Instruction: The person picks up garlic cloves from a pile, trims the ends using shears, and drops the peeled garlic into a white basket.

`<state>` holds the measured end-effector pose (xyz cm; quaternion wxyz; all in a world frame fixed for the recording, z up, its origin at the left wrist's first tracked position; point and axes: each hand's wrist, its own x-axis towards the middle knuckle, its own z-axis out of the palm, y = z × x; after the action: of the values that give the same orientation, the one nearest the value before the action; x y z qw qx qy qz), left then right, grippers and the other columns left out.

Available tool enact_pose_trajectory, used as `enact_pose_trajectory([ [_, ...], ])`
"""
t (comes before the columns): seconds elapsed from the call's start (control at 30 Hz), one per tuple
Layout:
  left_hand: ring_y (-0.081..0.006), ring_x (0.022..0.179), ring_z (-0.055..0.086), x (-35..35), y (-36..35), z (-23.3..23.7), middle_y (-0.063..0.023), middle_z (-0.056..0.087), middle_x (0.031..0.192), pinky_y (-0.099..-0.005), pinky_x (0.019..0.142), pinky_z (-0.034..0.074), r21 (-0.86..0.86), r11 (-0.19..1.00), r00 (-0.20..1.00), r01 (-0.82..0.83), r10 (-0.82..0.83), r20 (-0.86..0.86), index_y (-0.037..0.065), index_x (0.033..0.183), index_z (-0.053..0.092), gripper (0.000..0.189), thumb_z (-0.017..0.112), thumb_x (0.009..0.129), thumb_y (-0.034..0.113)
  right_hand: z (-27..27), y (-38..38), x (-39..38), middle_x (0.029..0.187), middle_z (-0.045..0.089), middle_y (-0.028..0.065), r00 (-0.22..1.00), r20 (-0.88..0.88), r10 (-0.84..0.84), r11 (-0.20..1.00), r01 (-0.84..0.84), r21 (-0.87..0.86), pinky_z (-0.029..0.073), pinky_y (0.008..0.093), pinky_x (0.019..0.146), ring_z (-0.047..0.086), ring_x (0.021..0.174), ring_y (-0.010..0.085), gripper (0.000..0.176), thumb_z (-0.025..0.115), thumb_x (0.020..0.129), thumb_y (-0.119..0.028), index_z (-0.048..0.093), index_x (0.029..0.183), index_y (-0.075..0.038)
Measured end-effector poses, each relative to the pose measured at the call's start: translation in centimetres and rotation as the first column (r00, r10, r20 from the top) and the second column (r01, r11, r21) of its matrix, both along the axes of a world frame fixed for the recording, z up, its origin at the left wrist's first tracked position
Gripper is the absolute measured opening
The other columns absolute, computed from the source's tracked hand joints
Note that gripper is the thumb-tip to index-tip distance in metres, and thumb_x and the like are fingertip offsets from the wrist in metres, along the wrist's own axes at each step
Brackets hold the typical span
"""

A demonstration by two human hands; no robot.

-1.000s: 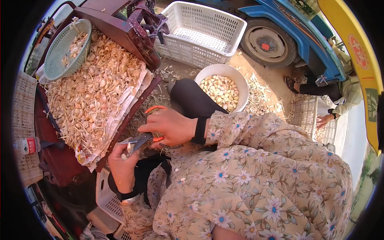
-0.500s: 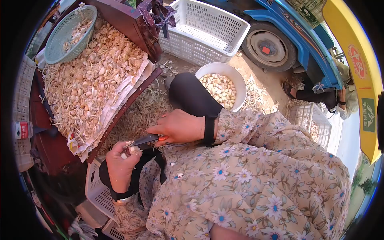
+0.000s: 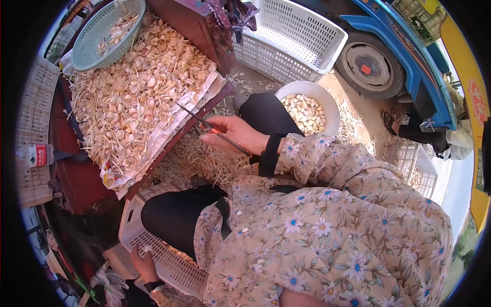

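My right hand is closed around scissors with dark, thin blades and a bit of orange at the handle. The blades point up and left towards the edge of the garlic heap. Down at the lower left, my left hand is over the side of a white slotted crate. A small whitish garlic clove shows at its fingertips. Pale cloves are partly visible inside that crate, beneath my sleeve and leg.
A teal basket rests on the heap. A white bucket of cloves stands beyond my knee, with a large white crate behind it. A blue vehicle's wheel is at the right, near another person's leg. Dry husks litter the ground.
My left hand has left the scissors and moved down to the lower-left crate with the clove. My right hand has lifted the scissors away. The view has shifted slightly.
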<state>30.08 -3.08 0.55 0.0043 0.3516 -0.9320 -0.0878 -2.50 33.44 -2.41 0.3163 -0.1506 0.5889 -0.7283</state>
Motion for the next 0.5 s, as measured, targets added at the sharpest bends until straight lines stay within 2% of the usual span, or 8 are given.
enact_pose_trajectory([
  [0.1, -0.0202, 0.091, 0.055, -5.5, 1.6, 1.2, -0.0112, 0.051, 0.111, -0.0294, 0.081, 0.044, 0.337, 0.938, 0.939, -0.079, 0.184, -0.292, -0.002, 0.109, 0.054, 0.032, 0.053, 0.077, -0.001, -3.5, -1.5, -1.1, 0.086, 0.056, -0.0029, 0.999, -0.008, -0.048, 0.999, 0.048, -0.021, 0.041, 0.0168, 0.064, 0.048, 0.076, 0.0016, 0.035, 0.064, 0.082, -0.022, 0.054, 0.108, -0.002],
  [0.2, -0.0149, 0.086, 0.056, -15.0, 4.5, 3.0, -0.0069, 0.056, 0.097, -0.0271, 0.077, 0.045, 0.318, 0.929, 0.904, 0.191, -0.04, -0.425, -0.001, 0.103, 0.057, 0.023, 0.053, 0.08, 0.0, -3.8, -1.7, -1.6, 0.084, 0.055, -0.0027, 0.999, 0.013, -0.045, 0.999, 0.044, 0.024, 0.041, 0.0191, 0.064, 0.047, 0.075, 0.0027, 0.035, 0.064, 0.081, -0.024, 0.055, 0.106, -0.002],
  [0.23, -0.0129, 0.08, 0.056, -18.0, 4.0, 2.1, -0.0061, 0.058, 0.09, -0.0263, 0.072, 0.046, 0.232, 0.927, 0.866, 0.294, -0.156, -0.475, -0.002, 0.098, 0.059, 0.018, 0.055, 0.08, 0.002, -3.0, -1.5, -1.7, 0.081, 0.055, -0.0023, 0.998, 0.046, -0.037, 0.998, 0.035, 0.042, 0.041, 0.0203, 0.063, 0.047, 0.073, 0.0037, 0.036, 0.065, 0.08, -0.027, 0.056, 0.104, -0.002],
  [0.27, -0.0117, 0.076, 0.056, -21.1, 4.1, 2.0, -0.0057, 0.058, 0.089, -0.0249, 0.066, 0.047, 0.3, 0.911, 0.867, 0.282, -0.108, -0.486, -0.002, 0.097, 0.06, 0.018, 0.056, 0.08, 0.003, -2.4, -1.5, -1.7, 0.078, 0.055, -0.002, 0.996, 0.079, -0.032, 0.998, 0.027, 0.06, 0.04, 0.0216, 0.062, 0.047, 0.072, 0.0048, 0.036, 0.066, 0.079, -0.029, 0.057, 0.101, -0.001],
  [0.3, -0.0113, 0.072, 0.056, -23.9, 3.2, 1.2, -0.0065, 0.059, 0.088, -0.024, 0.062, 0.047, 0.319, 0.901, 0.875, 0.293, -0.119, -0.469, -0.001, 0.097, 0.061, 0.019, 0.057, 0.079, 0.003, -3.5, -2.1, -1.8, 0.091, 0.056, -0.0021, 0.999, 0.045, -0.027, 1.0, 0.028, -0.01, 0.041, 0.0211, 0.074, 0.047, 0.082, 0.0035, 0.035, 0.063, 0.082, -0.021, 0.054, 0.109, -0.001],
  [0.4, -0.0163, 0.075, 0.06, -30.7, 0.3, -1.3, -0.0089, 0.063, 0.086, -0.028, 0.066, 0.047, 0.227, 0.923, 0.901, 0.311, -0.211, -0.378, -0.001, 0.099, 0.061, 0.023, 0.06, 0.076, 0.006, -4.9, -2.1, -2.0, 0.093, 0.055, -0.0014, 0.998, -0.064, -0.028, 0.998, 0.031, 0.054, 0.041, 0.0226, 0.078, 0.047, 0.085, 0.0052, 0.035, 0.062, 0.083, -0.02, 0.053, 0.11, -0.001],
  [0.43, -0.0177, 0.076, 0.06, -32.3, -0.4, -1.9, -0.0094, 0.063, 0.086, -0.0289, 0.067, 0.048, 0.233, 0.924, 0.909, 0.304, -0.208, -0.36, -0.001, 0.098, 0.061, 0.024, 0.061, 0.075, 0.007, -4.6, -2.0, -1.8, 0.096, 0.055, -0.0005, 0.999, -0.006, -0.051, 0.999, 0.051, -0.016, 0.04, 0.0236, 0.079, 0.046, 0.087, 0.006, 0.036, 0.062, 0.083, -0.02, 0.052, 0.111, 0.0],
  [0.5, -0.021, 0.076, 0.061, -33.9, -1.0, -3.1, -0.011, 0.063, 0.085, -0.0309, 0.068, 0.048, 0.187, 0.928, 0.924, 0.322, -0.265, -0.277, 0.0, 0.096, 0.062, 0.027, 0.063, 0.071, 0.009, -4.9, -2.2, -1.7, 0.083, 0.054, -0.0022, 0.993, -0.006, -0.116, 0.991, 0.115, -0.067, 0.039, 0.0221, 0.068, 0.045, 0.076, 0.0048, 0.032, 0.064, 0.081, -0.023, 0.057, 0.104, -0.002],
])
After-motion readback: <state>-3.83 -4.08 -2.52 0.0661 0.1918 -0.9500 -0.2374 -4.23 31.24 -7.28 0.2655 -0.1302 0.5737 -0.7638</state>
